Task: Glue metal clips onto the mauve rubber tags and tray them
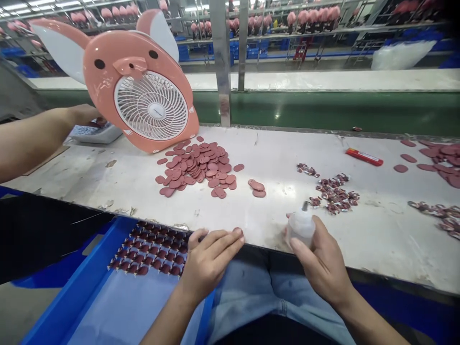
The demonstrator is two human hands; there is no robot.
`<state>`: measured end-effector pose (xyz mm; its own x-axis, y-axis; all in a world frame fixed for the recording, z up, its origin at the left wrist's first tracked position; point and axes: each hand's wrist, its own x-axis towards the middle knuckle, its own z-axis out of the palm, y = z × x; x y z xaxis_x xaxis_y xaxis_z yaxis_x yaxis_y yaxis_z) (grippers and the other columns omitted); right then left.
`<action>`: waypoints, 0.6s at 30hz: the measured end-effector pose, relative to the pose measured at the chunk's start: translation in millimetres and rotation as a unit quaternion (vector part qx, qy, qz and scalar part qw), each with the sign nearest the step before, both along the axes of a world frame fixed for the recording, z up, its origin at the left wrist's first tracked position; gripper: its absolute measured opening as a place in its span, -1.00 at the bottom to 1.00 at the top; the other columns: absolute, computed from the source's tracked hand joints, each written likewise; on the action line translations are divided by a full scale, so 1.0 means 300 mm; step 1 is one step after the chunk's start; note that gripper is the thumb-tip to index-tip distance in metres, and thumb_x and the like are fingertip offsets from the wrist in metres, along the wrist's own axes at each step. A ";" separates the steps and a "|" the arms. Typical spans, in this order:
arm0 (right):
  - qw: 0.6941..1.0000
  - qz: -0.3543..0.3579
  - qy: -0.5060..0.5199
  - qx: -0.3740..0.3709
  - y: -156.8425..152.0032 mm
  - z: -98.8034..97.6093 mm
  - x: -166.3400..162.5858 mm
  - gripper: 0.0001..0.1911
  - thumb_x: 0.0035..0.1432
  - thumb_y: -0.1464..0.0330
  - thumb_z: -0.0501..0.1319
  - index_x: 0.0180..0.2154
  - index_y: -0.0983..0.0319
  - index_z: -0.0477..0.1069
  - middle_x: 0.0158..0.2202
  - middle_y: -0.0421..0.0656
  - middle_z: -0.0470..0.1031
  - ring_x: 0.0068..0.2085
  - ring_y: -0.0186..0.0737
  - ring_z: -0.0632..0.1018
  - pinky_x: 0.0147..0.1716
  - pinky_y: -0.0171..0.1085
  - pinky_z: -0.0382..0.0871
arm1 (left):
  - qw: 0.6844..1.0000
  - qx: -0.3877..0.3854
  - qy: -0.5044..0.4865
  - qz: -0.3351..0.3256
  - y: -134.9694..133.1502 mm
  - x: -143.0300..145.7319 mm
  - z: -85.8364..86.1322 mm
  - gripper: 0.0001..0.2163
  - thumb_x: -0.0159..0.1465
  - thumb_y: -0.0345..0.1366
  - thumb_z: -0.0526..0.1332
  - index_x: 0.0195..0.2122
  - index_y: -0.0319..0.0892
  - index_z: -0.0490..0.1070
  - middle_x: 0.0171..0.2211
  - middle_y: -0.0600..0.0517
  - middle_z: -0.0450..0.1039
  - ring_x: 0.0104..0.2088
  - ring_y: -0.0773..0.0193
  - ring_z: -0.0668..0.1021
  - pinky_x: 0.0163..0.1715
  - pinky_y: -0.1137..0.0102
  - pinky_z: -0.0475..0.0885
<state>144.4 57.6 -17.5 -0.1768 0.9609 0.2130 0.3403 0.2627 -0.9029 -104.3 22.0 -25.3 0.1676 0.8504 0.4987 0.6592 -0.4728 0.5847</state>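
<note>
My left hand (212, 256) rests at the front edge of the bench, its fingers pressed together. At the fingertips shows a small dark red piece (237, 231), mostly hidden by the fingers. In my right hand (323, 263) is a squeeze bottle (302, 224), translucent white with a dark narrow tip pointing up. A heap of flat dark red oval pieces (201, 165) lies beyond my left hand, with a few stacked ovals (258, 188) to its right. Small dark red and white parts (336, 194) lie in a loose cluster beyond the bottle.
A pink pig-shaped fan (154, 111) stands behind the heap. Another person's arm (39, 139) reaches in at left near a grey tray (98, 136). Rows of dark red parts sit in a blue bin (61, 302) below the edge. A red cutter (364, 157) lies at right.
</note>
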 end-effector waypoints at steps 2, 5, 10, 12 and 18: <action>0.997 0.033 0.055 -0.042 -0.030 0.008 -0.008 -0.62 0.36 0.08 0.07 0.06 0.15 0.24 -0.32 -0.19 0.40 -0.40 -0.23 0.45 -0.38 -0.24 0.38 | 0.996 -0.010 -0.069 0.050 -0.032 0.053 -0.004 -0.69 0.32 -0.47 0.21 -0.05 0.06 0.59 -0.19 0.07 0.70 -0.24 0.23 0.68 -0.04 0.27 0.41; 0.984 0.079 0.110 -0.117 -0.064 0.034 -0.041 -0.64 0.26 0.10 0.25 -0.04 0.15 0.28 -0.37 -0.24 0.37 -0.45 -0.31 0.41 -0.46 -0.32 0.34 | 0.945 -0.137 -0.275 0.113 -0.068 0.151 0.027 -0.82 0.33 -0.33 0.25 -0.10 -0.08 0.62 -0.30 -0.01 0.70 -0.33 0.18 0.70 -0.31 0.33 0.56; 0.951 0.098 0.190 -0.222 -0.091 0.066 -0.079 -0.59 0.16 0.11 0.35 -0.12 0.17 0.25 -0.42 -0.28 0.32 -0.51 -0.38 0.33 -0.56 -0.37 0.23 | 0.749 -0.319 -0.566 0.131 -0.113 0.255 0.084 -0.81 0.07 -0.15 0.48 -0.30 -0.06 0.68 -0.41 0.02 0.69 -0.40 0.25 0.66 -0.32 0.42 0.58; 0.940 0.089 0.212 -0.253 -0.097 0.071 -0.077 -0.59 0.16 0.12 0.35 -0.11 0.16 0.25 -0.44 -0.30 0.30 -0.54 -0.41 0.29 -0.60 -0.39 0.18 | 0.739 -0.324 -0.580 0.109 -0.123 0.263 0.086 -0.80 0.05 -0.14 0.50 -0.32 -0.05 0.67 -0.37 0.00 0.69 -0.40 0.27 0.65 -0.32 0.43 0.58; 0.910 0.103 0.259 -0.306 -0.099 0.079 -0.051 -0.52 0.00 0.21 0.48 -0.15 0.18 0.30 -0.39 -0.26 0.42 -0.42 -0.27 0.50 -0.46 -0.32 0.36 | 0.779 -0.346 -0.512 0.104 -0.123 0.256 0.104 -0.80 0.07 -0.18 0.49 -0.30 -0.10 0.62 -0.53 0.04 0.63 -0.47 0.24 0.64 -0.34 0.40 0.53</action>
<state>129.2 27.9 6.3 -0.3957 0.8849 -0.2455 -0.1713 -0.3338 -0.9270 -27.6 -15.1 5.7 -0.1945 0.9305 -0.3103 -0.2994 0.2449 0.9222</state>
